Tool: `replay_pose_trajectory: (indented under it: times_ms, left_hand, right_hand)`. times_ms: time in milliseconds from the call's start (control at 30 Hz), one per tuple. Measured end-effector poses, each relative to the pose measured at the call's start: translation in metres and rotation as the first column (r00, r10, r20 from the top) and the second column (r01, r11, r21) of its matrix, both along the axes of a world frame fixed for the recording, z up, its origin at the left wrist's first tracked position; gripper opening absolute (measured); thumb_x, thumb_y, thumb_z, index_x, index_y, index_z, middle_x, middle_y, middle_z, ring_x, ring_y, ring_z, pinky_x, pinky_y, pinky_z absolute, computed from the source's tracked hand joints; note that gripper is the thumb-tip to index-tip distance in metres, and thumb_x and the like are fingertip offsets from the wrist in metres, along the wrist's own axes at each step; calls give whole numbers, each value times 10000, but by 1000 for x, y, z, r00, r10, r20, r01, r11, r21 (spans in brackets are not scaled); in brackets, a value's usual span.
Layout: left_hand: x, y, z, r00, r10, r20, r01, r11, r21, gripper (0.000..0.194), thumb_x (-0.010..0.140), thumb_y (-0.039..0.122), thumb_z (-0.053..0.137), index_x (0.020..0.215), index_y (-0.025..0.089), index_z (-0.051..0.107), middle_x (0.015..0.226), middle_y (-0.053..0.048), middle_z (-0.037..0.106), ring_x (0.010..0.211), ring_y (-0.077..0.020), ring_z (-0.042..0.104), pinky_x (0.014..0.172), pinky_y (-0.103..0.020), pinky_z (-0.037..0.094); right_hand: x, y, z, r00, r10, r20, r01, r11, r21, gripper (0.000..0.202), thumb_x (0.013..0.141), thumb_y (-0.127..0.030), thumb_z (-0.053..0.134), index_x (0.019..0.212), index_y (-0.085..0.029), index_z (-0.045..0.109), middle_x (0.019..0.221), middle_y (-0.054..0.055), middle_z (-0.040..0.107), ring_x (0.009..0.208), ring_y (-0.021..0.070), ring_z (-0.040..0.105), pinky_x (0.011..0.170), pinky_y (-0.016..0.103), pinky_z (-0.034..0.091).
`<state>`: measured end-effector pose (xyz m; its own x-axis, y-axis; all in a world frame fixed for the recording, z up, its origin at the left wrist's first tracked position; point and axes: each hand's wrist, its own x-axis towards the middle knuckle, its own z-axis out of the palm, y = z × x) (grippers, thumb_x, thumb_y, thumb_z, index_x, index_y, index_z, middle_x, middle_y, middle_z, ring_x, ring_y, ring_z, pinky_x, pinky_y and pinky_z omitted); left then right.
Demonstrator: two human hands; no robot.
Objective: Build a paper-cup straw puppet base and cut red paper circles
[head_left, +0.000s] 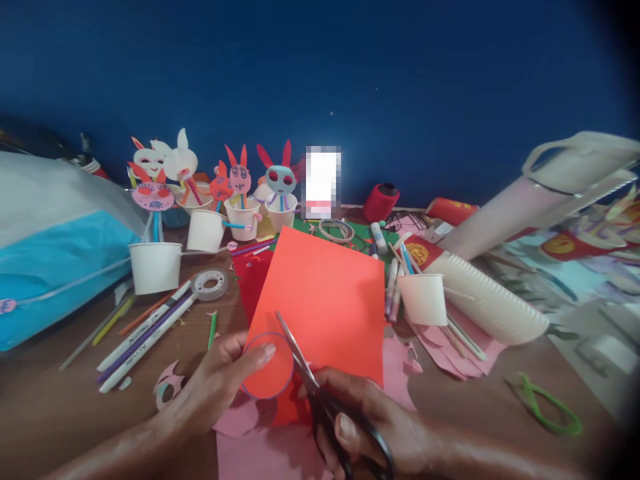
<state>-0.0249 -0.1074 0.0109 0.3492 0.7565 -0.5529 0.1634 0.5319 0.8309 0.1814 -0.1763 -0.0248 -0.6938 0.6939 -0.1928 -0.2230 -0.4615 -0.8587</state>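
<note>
An orange-red sheet of paper (330,287) is held up over the table, a circle (273,379) outlined in purple at its lower left corner. My left hand (235,363) pinches that corner, thumb lying on the circle and fingers behind the sheet. In my right hand (365,413) is a pair of black-handled scissors (300,357), fingers through the loops. The blades lie at the right side of the circle, pointing up and left; whether they are fully closed is hard to tell. Pink paper (265,453) lies beneath both hands.
Paper cups (155,268) with paper animal faces on sticks stand at the back left. Markers (145,340) and a tape roll (210,285) lie on the left. To the right are a white cup (423,300), stacked cups (490,293), a tumbler (505,213) and a green pipe cleaner (547,407).
</note>
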Motion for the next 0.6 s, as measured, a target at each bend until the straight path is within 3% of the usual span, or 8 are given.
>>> replay_pose_trajectory:
  times_ms: [167, 433, 600]
  left_hand:
    - [5, -3, 5, 995, 32, 91, -22, 994, -108, 270, 702, 390, 642, 661, 124, 639, 524, -8, 624, 442, -100, 521, 413, -176, 402]
    - [7, -6, 5, 994, -21, 108, 31, 995, -97, 274, 728, 376, 623, 637, 119, 651, 456, 11, 592, 363, -60, 459, 353, -146, 340]
    - [8, -8, 2, 995, -2, 98, 11, 996, -85, 298, 739, 383, 602, 621, 113, 650, 437, 13, 577, 341, -54, 438, 337, -145, 317]
  right_hand:
    - [0, 1, 1, 999, -38, 15, 37, 997, 72, 545, 789, -607, 474, 1089, -156, 411, 659, -9, 482, 548, 84, 471, 496, 189, 373]
    - [2, -5, -11, 997, -69, 45, 64, 992, 104, 550, 817, -574, 461, 1203, -193, 369, 673, -13, 479, 564, 95, 470, 501, 200, 374]
    - [3, -5, -1, 992, -64, 109, 57, 996, 64, 559, 803, -602, 452, 1195, -208, 392, 660, -7, 471, 576, 114, 474, 515, 218, 390]
